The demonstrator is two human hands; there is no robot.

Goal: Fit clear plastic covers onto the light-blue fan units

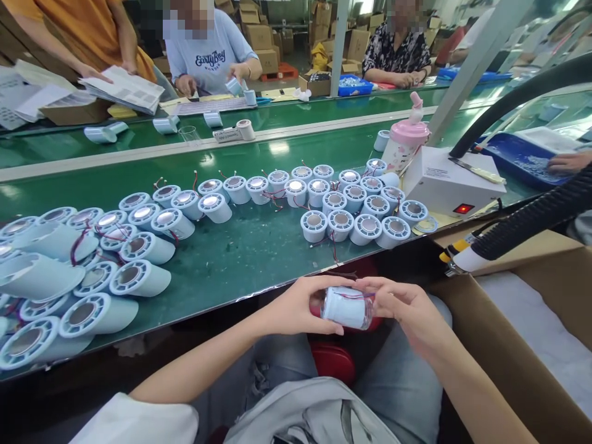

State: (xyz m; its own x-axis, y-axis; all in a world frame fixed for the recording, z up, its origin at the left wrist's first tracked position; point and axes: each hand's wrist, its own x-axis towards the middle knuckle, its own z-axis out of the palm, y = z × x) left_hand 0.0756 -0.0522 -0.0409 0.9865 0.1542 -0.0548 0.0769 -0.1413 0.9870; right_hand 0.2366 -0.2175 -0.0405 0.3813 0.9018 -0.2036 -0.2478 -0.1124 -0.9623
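A pale blue cylindrical part (346, 306) with a thin red wire across it lies sideways between both my hands, held over my lap just below the edge of the green belt (240, 253). My left hand (296, 305) grips its left end. My right hand (407, 308) grips its right end, fingers curled over the top. Several similar blue cylinders with metal tops (351, 206) stand in a cluster on the belt just beyond my hands. More of the blue cylinders (97, 271) lie tipped over at the left.
A white box with a red switch (446, 185) and a pink bottle (404, 139) stand at the right of the belt. An open cardboard box (522, 320) sits at my right, a black hose (531, 216) above it. Other people work across the belt with papers (123, 89).
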